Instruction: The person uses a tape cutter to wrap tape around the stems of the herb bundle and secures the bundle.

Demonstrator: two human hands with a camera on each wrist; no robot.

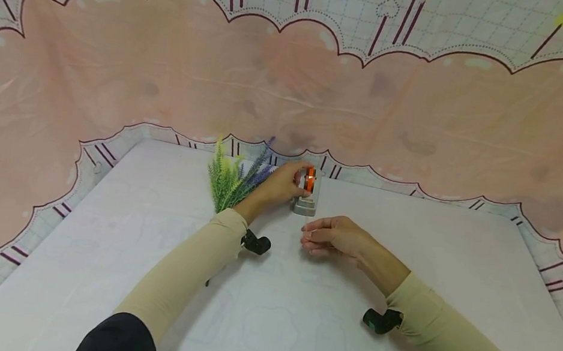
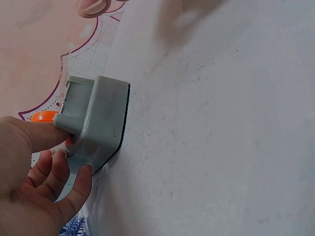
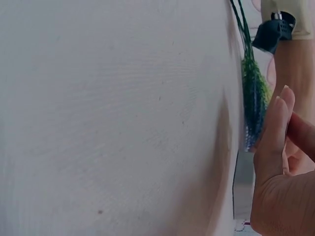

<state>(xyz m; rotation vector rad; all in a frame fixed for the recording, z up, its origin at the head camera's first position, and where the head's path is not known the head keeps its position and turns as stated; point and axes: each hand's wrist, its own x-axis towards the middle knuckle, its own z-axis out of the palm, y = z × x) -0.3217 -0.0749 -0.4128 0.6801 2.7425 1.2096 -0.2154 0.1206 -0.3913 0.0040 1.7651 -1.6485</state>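
Note:
Near the back edge of the table stands a grey tape dispenser (image 1: pixel 305 206) with an orange hub (image 1: pixel 310 180). My left hand (image 1: pixel 280 186) grips it from the left. In the left wrist view the thumb lies near the toothed cutter end of the tape dispenser (image 2: pixel 106 115), with the other fingers curled along its side. My right hand (image 1: pixel 335 237) hovers to the front right of the dispenser, fingers loosely bent. Nothing shows between the fingers of the right hand (image 3: pixel 283 162) in the right wrist view.
Artificial lavender sprigs (image 1: pixel 231 183), green, yellow and purple, lie left of the dispenser, partly under the left forearm. The white table (image 1: pixel 258 330) backs onto a peach patterned cloth (image 1: pixel 250 92). Each wrist wears a small black camera (image 1: pixel 256 243).

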